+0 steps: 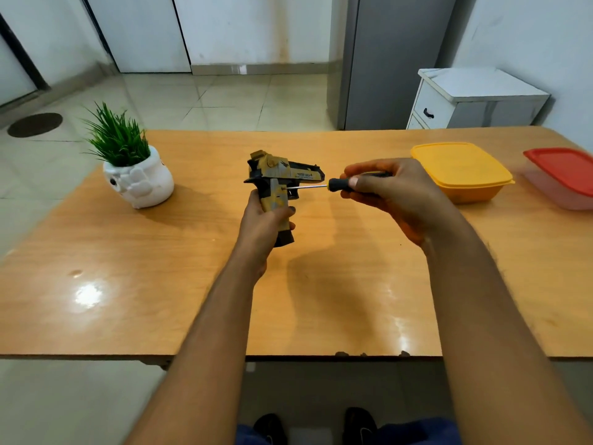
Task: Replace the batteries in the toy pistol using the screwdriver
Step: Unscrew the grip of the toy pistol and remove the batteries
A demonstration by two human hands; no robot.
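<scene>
A yellow, grey and black toy pistol (pixel 281 173) is held upright above the middle of the wooden table (pixel 160 284), barrel pointing right. My left hand (pixel 261 226) grips its handle from below. My right hand (pixel 385 191) holds a screwdriver (pixel 324 186) with a black handle, lying level. Its thin metal tip touches the upper part of the pistol's grip from the right side.
A white pot with a green plant (pixel 133 175) stands at the left of the table. A box with a yellow lid (pixel 462 171) and a box with a red lid (pixel 564 175) sit at the right. A white drawer cabinet (pixel 465 97) stands behind the table.
</scene>
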